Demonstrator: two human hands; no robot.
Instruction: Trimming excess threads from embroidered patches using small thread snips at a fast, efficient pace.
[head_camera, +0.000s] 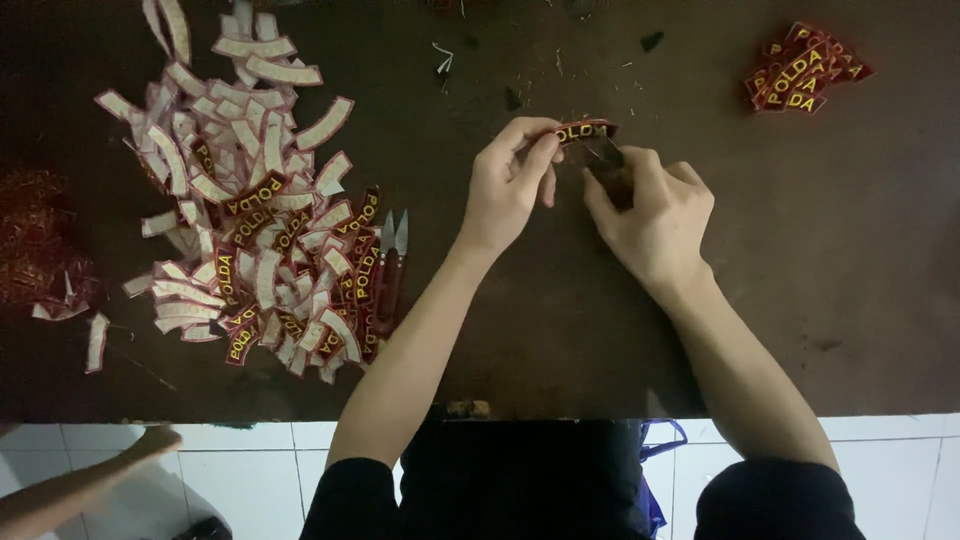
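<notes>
I logged both hands over the dark brown table (560, 330), near its far middle. My left hand (508, 188) pinched one curved red patch (586, 130) with yellow lettering between thumb and forefinger, fingers closed tight on its left end; the patch sat just above the table, between the two hands. My right hand (655, 222) was curled shut around a small dark tool (612, 178), probably thread snips, though shadow hid most of it; its tip touched the patch's lower edge.

No trays or boxes showed; everything lay loose on the table. A big heap of patches (250, 210) covered the left side, many flipped to their white backs, some face up in red and yellow. A spare pair of snips (392, 262) with red handles lay at the heap's right edge, touching it, blades pointing away from me. A smaller stack of patches (803, 68) sat at the far right corner, well apart from the hands, all face up. Red thread scraps (35, 240) bunched at the left edge. Stray clippings (443, 58) dotted the far side.

Another person's hand (150, 442) poked in at lower left, below the table edge, over white floor tiles (250, 470).
</notes>
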